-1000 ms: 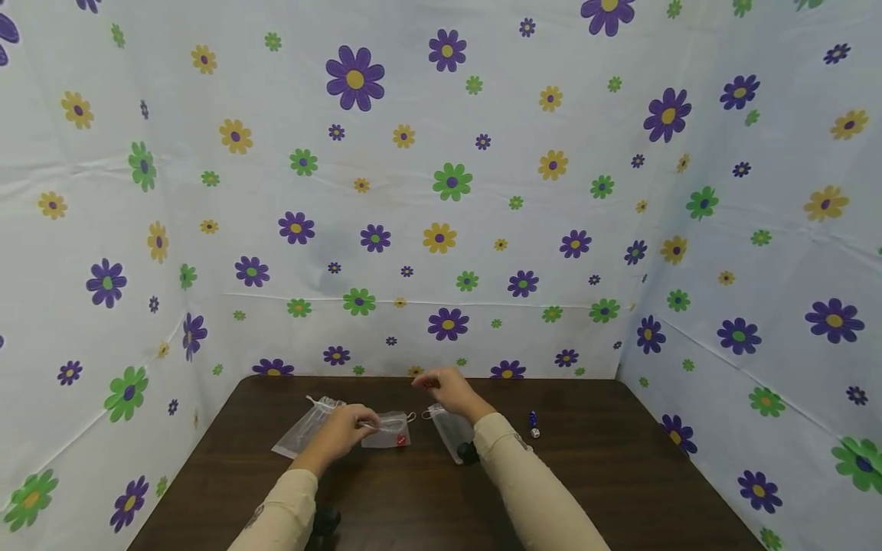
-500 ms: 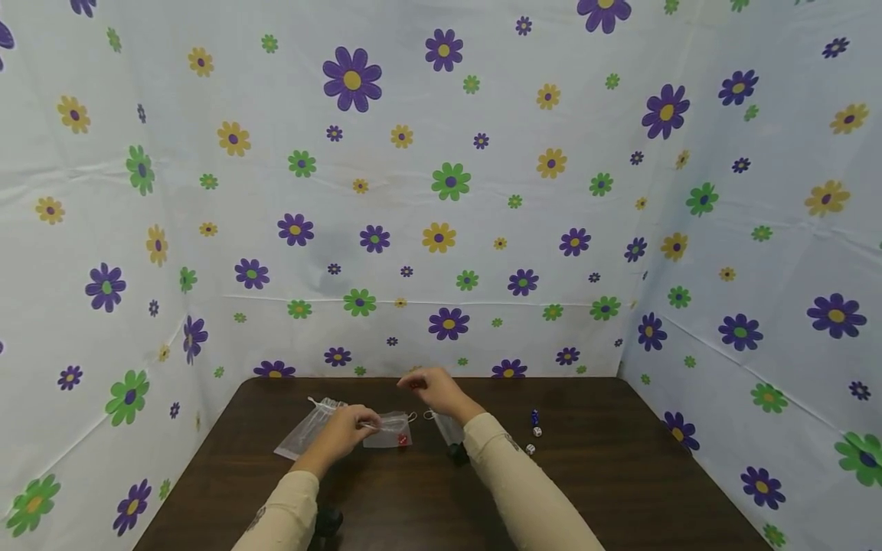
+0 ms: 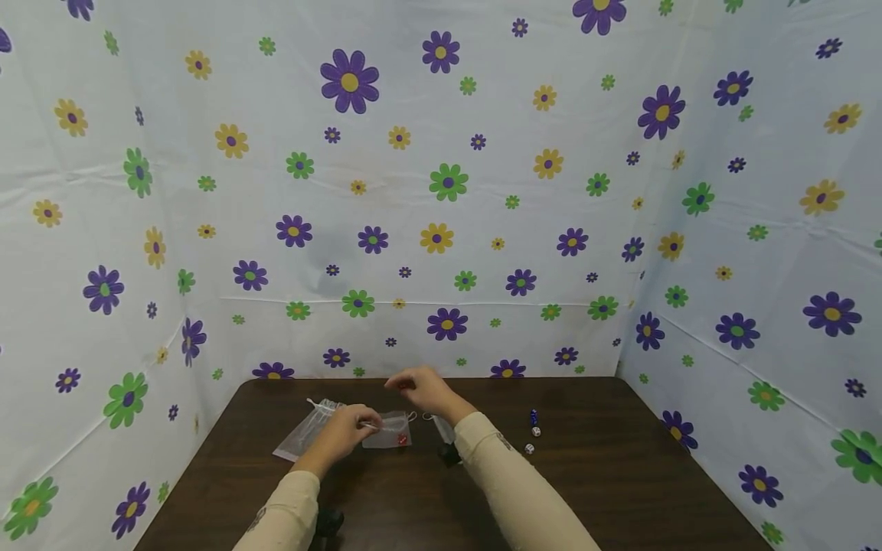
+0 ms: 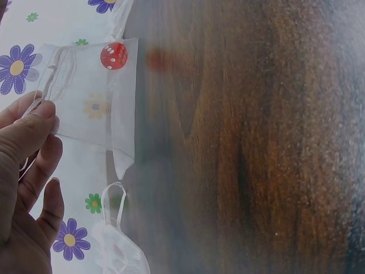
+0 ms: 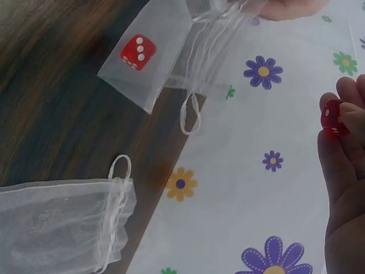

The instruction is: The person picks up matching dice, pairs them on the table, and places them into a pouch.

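My left hand (image 3: 341, 434) pinches the mouth edge of a sheer white drawstring pouch (image 4: 80, 97) between thumb and fingers. One red die (image 4: 114, 56) with white pips lies inside that pouch, near its bottom. Up and to the right, my right hand (image 3: 426, 392) is raised above the table. In the right wrist view, the fingertips of that hand hold a second red die (image 5: 332, 116), apart from the pouch. Another sheer pouch (image 3: 443, 428) lies partly hidden under my right forearm, its cord loop showing.
A third sheer pouch (image 3: 298, 438) lies flat at the left, partly behind my left hand. On the right of the dark wooden table (image 3: 620, 474) are blue dice (image 3: 534, 417) and two white dice (image 3: 529, 448). Flowered cloth (image 3: 441, 268) walls the back and sides.
My right hand has moved left with the red die, coming nearer the held pouch. One white die has come out from behind the right sleeve. My left hand stays in place.
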A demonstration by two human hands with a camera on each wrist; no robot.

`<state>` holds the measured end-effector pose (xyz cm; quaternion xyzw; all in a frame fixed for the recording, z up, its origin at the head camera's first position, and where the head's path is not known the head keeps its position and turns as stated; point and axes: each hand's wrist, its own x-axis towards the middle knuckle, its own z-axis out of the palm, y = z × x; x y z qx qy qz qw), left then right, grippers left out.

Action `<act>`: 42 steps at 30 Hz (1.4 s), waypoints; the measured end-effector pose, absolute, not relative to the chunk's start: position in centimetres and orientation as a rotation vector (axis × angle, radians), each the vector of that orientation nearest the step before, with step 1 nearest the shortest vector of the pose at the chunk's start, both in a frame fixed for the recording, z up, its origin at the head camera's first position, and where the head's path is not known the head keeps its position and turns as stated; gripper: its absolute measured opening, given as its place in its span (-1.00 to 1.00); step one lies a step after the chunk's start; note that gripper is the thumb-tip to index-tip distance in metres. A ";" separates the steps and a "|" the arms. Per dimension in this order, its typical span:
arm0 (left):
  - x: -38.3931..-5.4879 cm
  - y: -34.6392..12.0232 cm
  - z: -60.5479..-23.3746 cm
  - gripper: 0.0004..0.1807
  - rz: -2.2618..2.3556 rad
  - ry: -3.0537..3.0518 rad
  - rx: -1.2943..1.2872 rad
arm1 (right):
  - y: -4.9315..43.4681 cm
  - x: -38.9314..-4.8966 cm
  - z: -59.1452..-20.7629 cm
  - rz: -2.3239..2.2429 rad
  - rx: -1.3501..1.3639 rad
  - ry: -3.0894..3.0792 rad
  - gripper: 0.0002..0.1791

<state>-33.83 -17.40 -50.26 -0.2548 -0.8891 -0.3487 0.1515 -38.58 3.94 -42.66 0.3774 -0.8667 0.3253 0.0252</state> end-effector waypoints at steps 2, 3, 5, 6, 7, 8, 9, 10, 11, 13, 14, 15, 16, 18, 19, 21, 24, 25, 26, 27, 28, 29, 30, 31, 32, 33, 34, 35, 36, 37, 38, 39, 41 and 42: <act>-33.9 -17.4 -50.2 -0.87 -0.997 -2.544 -0.743 | 3.6 -38.3 -42.5 0.992 1.178 -2.684 -0.72; -33.9 -17.4 -50.2 -0.87 -0.994 -2.539 -0.749 | 3.5 -38.2 -42.5 0.983 1.185 -2.685 -0.72; -33.9 -17.4 -50.2 -0.87 -0.990 -2.530 -0.759 | 3.2 -38.0 -42.4 0.971 1.189 -2.698 -0.72; -33.9 -17.5 -50.3 -0.87 -0.986 -2.525 -0.762 | 3.0 -37.9 -42.3 0.963 1.187 -2.705 -0.72; -33.9 -17.5 -50.3 -0.87 -0.985 -2.520 -0.764 | 2.9 -37.9 -42.3 0.955 1.187 -2.711 -0.72; -33.9 -17.5 -50.3 -0.87 -0.987 -2.515 -0.768 | 2.8 -37.8 -42.3 0.950 1.189 -2.712 -0.72; -34.0 -17.5 -50.4 -0.87 -0.991 -2.509 -0.773 | 2.7 -37.9 -42.4 0.945 1.193 -2.713 -0.72; -34.0 -17.5 -50.4 -0.88 -0.997 -2.504 -0.778 | 2.7 -37.8 -42.3 0.942 1.193 -2.715 -0.72; -33.9 -17.6 -50.4 -0.88 -1.003 -2.499 -0.783 | 2.6 -37.8 -42.4 0.940 1.195 -2.714 -0.73; -33.9 -17.6 -50.5 -0.88 -1.010 -2.489 -0.793 | 2.6 -37.8 -42.4 0.951 1.201 -2.716 -0.73; -33.9 -17.6 -50.6 -0.88 -1.016 -2.486 -0.795 | 2.5 -37.7 -42.4 0.963 1.201 -2.717 -0.73; -33.9 -17.6 -50.6 -0.88 -1.017 -2.482 -0.799 | 2.5 -37.7 -42.4 0.974 1.205 -2.717 -0.73; -33.9 -17.6 -50.7 -0.87 -1.014 -2.483 -0.797 | 2.5 -37.6 -42.4 0.986 1.209 -2.718 -0.73; -33.9 -17.6 -50.8 -0.86 -1.012 -2.482 -0.795 | 2.5 -37.5 -42.4 1.006 1.210 -2.721 -0.73; -33.9 -17.6 -50.8 -0.86 -1.011 -2.482 -0.795 | 2.5 -37.5 -42.4 1.014 1.208 -2.720 -0.72; -33.9 -17.6 -50.7 -0.85 -1.007 -2.479 -0.796 | 2.6 -37.5 -42.4 1.002 1.199 -2.721 -0.72; -33.8 -17.7 -50.7 -0.83 -0.998 -2.476 -0.792 | 2.8 -37.6 -42.5 0.994 1.173 -2.727 -0.71; -33.8 -17.7 -50.7 -0.83 -0.991 -2.476 -0.790 | 2.9 -37.6 -42.6 0.992 1.169 -2.725 -0.72; -33.8 -17.7 -50.7 -0.83 -0.984 -2.474 -0.792 | 3.0 -37.7 -42.7 0.987 1.164 -2.726 -0.72; -33.8 -17.6 -50.7 -0.83 -0.981 -2.478 -0.787 | 3.0 -37.8 -42.8 0.985 1.163 -2.726 -0.72; -33.8 -17.7 -50.7 -0.83 -0.975 -2.477 -0.789 | 3.1 -37.9 -42.9 0.969 1.165 -2.723 -0.72; -33.8 -17.7 -50.7 -0.83 -0.972 -2.483 -0.784 | 3.2 -38.0 -43.1 0.950 1.164 -2.723 -0.72; -33.7 -17.7 -50.6 -0.84 -0.971 -2.489 -0.779 | 3.4 -38.1 -43.3 0.934 1.165 -2.721 -0.72; -33.7 -17.7 -50.7 -0.84 -0.968 -2.495 -0.773 | 3.5 -38.2 -43.5 0.916 1.164 -2.722 -0.73; -33.7 -17.8 -50.7 -0.84 -0.964 -2.501 -0.765 | 3.7 -38.2 -43.7 0.898 1.159 -2.729 -0.74; -33.7 -17.8 -50.7 -0.85 -0.967 -2.512 -0.755 | 3.9 -38.3 -43.9 0.892 1.152 -2.738 -0.75; -33.7 -17.8 -50.7 -0.85 -0.965 -2.518 -0.749 | 4.1 -38.4 -44.1 0.886 1.145 -2.747 -0.76; -33.6 -17.9 -50.7 -0.85 -0.967 -2.528 -0.738 | 4.3 -38.4 -44.3 0.890 1.133 -2.763 -0.78; -33.6 -17.9 -50.7 -0.85 -0.967 -2.534 -0.732 | 4.4 -38.4 -44.5 0.892 1.122 -2.780 -0.79; -33.6 -17.9 -50.7 -0.85 -0.968 -2.539 -0.727 | 4.6 -38.4 -44.7 0.896 1.107 -2.806 -0.80; -33.6 -18.0 -50.7 -0.85 -0.970 -2.542 -0.723 | 4.7 -38.4 -45.0 0.898 1.096 -2.827 -0.81; -33.5 -18.0 -50.7 -0.84 -0.975 -2.546 -0.719 | 4.9 -38.4 -45.2 0.899 1.086 -2.847 -0.82; -33.5 -18.1 -50.8 -0.84 -0.979 -2.554 -0.708 | 5.1 -38.4 -45.7 0.895 1.072 -2.885 -0.81; -33.4 -18.1 -50.8 -0.84 -0.983 -2.556 -0.705 | 5.1 -38.4 -45.9 0.894 1.068 -2.901 -0.81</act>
